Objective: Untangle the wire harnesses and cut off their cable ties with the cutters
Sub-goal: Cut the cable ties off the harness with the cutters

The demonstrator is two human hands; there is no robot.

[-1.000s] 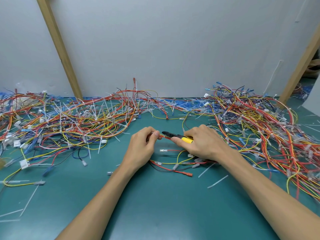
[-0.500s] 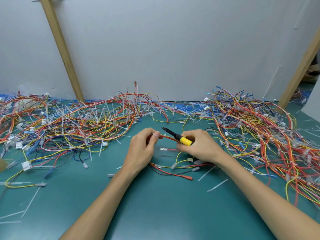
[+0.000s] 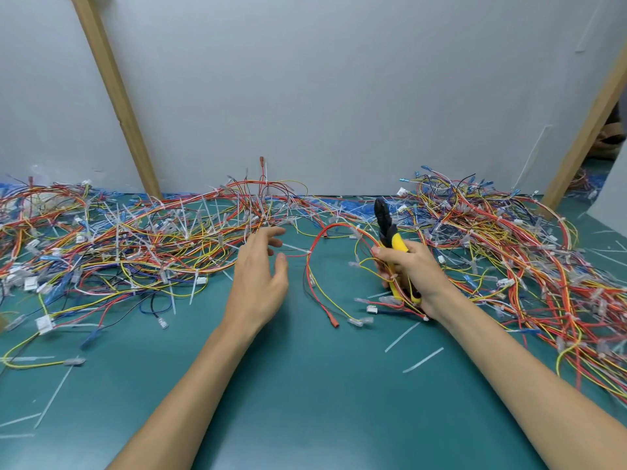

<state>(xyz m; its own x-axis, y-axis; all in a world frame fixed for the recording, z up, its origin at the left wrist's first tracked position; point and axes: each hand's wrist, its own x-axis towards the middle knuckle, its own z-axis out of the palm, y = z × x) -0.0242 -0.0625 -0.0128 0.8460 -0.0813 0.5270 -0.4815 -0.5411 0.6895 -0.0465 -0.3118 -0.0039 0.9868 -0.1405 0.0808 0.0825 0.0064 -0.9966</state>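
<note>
While the right hand point(image 3: 412, 271) grips the cutters point(image 3: 386, 225) by their yellow handles, blades up, a few strands of one wire harness point(image 3: 307, 266) caught in the same fist, the left hand point(image 3: 259, 276) hovers open, fingers point(image 3: 269, 232) spread, beside the left pile point(image 3: 135, 239), where white cable ties point(image 3: 194, 288) bristle. Harness trails slack across the table point(image 3: 305, 385) between the hands. Wires judged light, limp, springy, quick to snag neighbours. Best hold: close to a tie, where strands bunch stiff. White plug point(image 3: 372, 309) looks brittle; no tugging there.
</note>
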